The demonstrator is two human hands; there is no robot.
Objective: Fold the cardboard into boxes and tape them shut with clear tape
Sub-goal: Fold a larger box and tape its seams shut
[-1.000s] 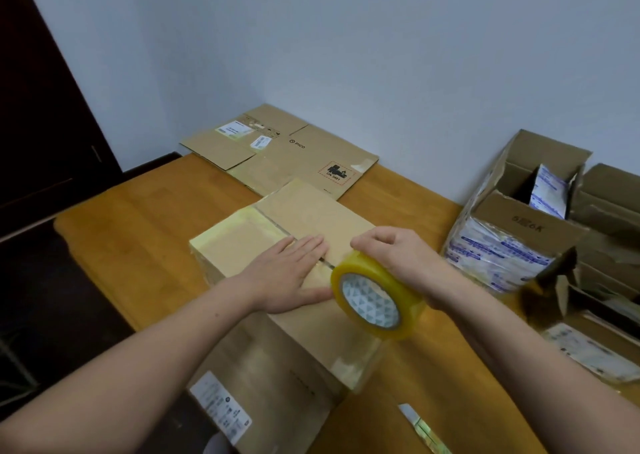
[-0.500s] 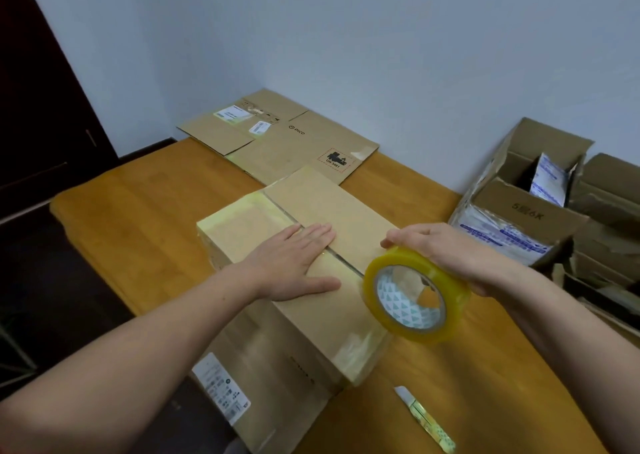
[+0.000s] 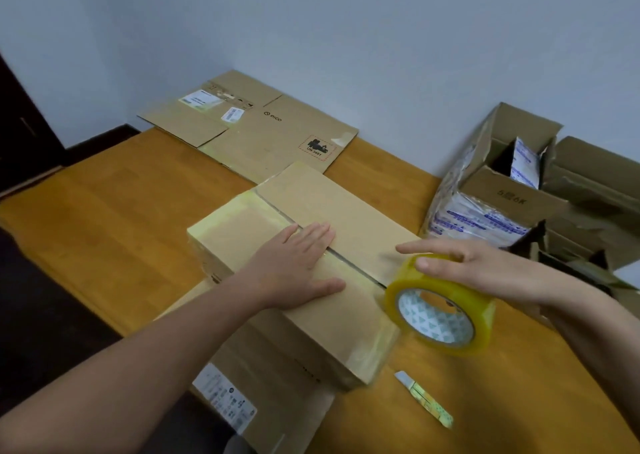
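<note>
Left hand [image 3: 294, 266] lies flat, fingers straight, pressing the box [image 3: 349, 207] top beside its centre seam. Right hand [image 3: 485, 270] grips the tape roll [image 3: 440, 311] from above, just off the box's near right edge. The box sits mid-desk [image 3: 104, 218], flaps down, so the step looks like taping the seam. Next the tape likely needs pulling over the edge, pressing down and cutting. A cutter [image 3: 424, 398] lies near, right of the box. Flat cardboard [image 3: 270, 134] waits at the far side.

One taped-up brown cardboard box [image 3: 346, 218], two flattened brown cardboard sheets [image 3: 270, 134], one yellowish roll of clear tape [image 3: 429, 325], one small pale cutter [image 3: 424, 398], and at least two open brown cartons [image 3: 498, 193].
</note>
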